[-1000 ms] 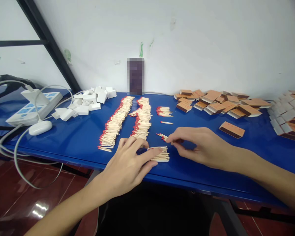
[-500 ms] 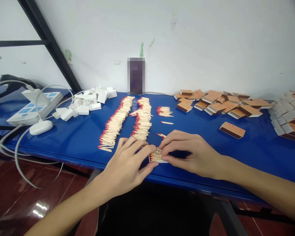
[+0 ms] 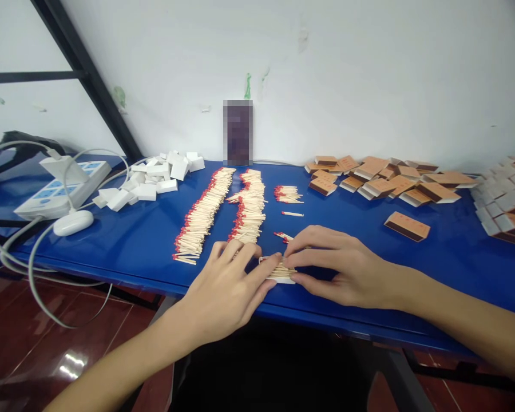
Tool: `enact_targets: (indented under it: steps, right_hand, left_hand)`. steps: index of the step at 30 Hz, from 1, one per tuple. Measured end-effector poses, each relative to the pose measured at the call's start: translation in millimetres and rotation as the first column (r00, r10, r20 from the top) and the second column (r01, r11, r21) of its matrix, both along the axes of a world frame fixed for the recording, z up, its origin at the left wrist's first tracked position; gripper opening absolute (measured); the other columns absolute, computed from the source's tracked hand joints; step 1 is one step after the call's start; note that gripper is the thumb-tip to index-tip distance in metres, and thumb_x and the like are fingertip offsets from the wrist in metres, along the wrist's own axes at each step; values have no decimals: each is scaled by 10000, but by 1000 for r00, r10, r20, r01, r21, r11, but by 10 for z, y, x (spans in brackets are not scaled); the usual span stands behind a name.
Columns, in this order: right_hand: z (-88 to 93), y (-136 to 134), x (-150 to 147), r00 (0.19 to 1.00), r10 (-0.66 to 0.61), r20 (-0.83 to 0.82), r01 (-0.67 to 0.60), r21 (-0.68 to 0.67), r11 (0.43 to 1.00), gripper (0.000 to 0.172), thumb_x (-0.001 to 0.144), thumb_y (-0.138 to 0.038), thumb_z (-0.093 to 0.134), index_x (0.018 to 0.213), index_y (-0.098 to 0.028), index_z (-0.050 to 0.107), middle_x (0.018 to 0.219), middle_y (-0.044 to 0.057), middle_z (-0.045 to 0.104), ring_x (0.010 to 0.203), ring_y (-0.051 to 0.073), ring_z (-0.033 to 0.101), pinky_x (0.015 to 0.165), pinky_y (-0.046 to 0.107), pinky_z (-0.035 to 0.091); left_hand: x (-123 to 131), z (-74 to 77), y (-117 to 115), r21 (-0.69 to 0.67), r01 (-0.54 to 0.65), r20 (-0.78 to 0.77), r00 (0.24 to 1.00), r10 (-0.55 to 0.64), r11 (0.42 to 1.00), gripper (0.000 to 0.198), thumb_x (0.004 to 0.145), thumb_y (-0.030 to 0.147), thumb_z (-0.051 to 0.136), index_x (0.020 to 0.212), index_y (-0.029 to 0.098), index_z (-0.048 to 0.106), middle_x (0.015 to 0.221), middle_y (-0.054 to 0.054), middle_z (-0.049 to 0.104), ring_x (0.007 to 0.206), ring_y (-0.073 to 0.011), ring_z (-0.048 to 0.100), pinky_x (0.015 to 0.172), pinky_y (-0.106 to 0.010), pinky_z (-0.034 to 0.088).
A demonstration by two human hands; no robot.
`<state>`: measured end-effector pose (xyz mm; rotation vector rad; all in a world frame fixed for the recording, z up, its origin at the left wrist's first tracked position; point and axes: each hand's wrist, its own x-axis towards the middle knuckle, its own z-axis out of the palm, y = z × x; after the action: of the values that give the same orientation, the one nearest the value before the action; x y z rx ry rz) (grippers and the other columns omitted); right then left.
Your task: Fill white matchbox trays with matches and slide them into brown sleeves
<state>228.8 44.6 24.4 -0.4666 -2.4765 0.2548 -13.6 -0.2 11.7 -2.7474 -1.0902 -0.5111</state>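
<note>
At the table's near edge lies a white matchbox tray [image 3: 286,281] filled with matches [image 3: 284,272]. My left hand [image 3: 227,280] closes on its left end, the index finger across the match heads and the thumb at the near side. At the right end, the fingers and thumb of my right hand [image 3: 347,266] pinch the tray. Both hands partly cover it. Just beyond the right fingertips lie a few loose matches [image 3: 283,236]. Two long rows of red-headed matches, a left row [image 3: 201,214] and a right row [image 3: 251,212], stretch away behind my left hand.
A small match pile [image 3: 289,194] and a single match [image 3: 292,214] lie mid-table. White trays [image 3: 154,177] are heaped at back left, beside a power strip [image 3: 64,186] with cables. Orange matchbox sleeves [image 3: 381,177] and stacked boxes [image 3: 504,200] occupy the right. A pixelated dark object [image 3: 239,134] stands at the wall.
My left index finger and thumb have slid right over the tray, covering the match heads that showed before. My right hand has shifted very slightly and still grips the right end.
</note>
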Motion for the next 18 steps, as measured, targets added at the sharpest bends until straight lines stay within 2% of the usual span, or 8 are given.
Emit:
enact_targets:
  steps: [5, 11, 18]
  right_hand:
    - [-31, 3, -40, 1000, -24, -6, 23, -72, 997, 74, 919, -183, 601, 927, -188, 675, 897, 59, 698, 864, 165, 645, 801, 299, 536]
    - [-16, 3, -24, 993, -110, 51, 118, -186, 976, 107, 935, -227, 576, 896, -194, 670, 940, 54, 687, 885, 161, 651, 806, 293, 526]
    - [45, -18, -22, 992, -57, 113, 86, -265, 961, 99, 946, -246, 550, 914, -206, 635, 928, 41, 674, 843, 154, 644, 801, 295, 507]
  left_hand:
    - [1, -2, 14, 4, 19, -1, 1000, -19, 1000, 373, 1026, 296, 424, 1365, 164, 504, 1150, -113, 567, 1007, -270, 489, 848, -418, 374]
    - [-15, -20, -1, -57, 13, 130, 991, -5, 998, 335, 1011, 297, 496, 1327, 187, 512, 1189, -74, 591, 1039, -231, 499, 882, -385, 364]
    - [-15, -22, 4, -98, 10, 165, 986, 6, 995, 231, 1004, 296, 517, 1218, 253, 591, 1141, -26, 617, 1028, -212, 516, 850, -373, 343]
